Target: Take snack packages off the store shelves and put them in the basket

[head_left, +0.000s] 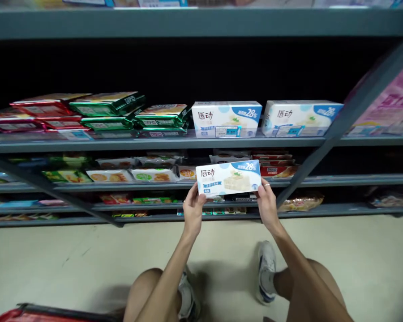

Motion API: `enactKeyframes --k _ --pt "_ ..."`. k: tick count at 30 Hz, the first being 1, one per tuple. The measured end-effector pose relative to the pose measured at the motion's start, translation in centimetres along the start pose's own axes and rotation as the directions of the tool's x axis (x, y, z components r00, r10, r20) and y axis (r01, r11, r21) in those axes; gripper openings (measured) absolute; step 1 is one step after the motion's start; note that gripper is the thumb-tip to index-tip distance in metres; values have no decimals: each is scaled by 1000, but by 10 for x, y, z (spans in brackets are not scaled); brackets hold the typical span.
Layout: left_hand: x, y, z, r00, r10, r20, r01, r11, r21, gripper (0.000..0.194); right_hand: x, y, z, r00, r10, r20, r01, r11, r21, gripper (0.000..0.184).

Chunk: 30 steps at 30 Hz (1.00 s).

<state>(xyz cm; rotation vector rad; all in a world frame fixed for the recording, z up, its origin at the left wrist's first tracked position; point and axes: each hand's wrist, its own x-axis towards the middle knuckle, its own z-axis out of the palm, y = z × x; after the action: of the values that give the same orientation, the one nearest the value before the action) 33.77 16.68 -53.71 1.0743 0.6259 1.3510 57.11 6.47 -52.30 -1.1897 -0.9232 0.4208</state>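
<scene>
Between both hands I hold a white and blue snack box (229,180) with a cake slice and "28%" printed on its front. My left hand (193,206) grips its lower left corner, thumb on the front. At the lower right corner, my right hand (267,201) is closed on the box too; a ring shows on one finger. The box faces me, almost level, in front of the lower shelves. Behind and above it, two look-alike boxes, one on the left (226,118) and one on the right (300,118), stand on a shelf (174,144).
Left of those boxes lie green packets (105,105) and red packets (50,107) in stacks. Pink bags (389,103) stand beyond a slanted shelf post (362,98). Lower shelves carry more wrapped snacks. A red basket (47,315) sits at the bottom left on the pale floor.
</scene>
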Motion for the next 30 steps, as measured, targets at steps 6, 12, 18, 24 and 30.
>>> enactKeyframes --k 6,12,18,24,30 --pt "9 8 -3 1000 -6 21 7 998 -60 64 -3 1 6 999 5 -37 -4 1000 22 54" --pt "10 5 -3 995 -73 61 79 993 -89 56 -4 7 9 994 50 -95 -44 997 61 56" --pt "9 2 -4 992 -107 67 114 987 -113 55 -6 16 11 992 60 -112 -47 992 113 57" --pt "9 7 -6 989 -136 61 142 982 -121 57 -7 16 12 992 50 -116 -41 996 85 52" --pt "10 10 -7 989 -144 41 148 982 -121 57 -4 12 15 992 51 -118 -37 993 115 51"
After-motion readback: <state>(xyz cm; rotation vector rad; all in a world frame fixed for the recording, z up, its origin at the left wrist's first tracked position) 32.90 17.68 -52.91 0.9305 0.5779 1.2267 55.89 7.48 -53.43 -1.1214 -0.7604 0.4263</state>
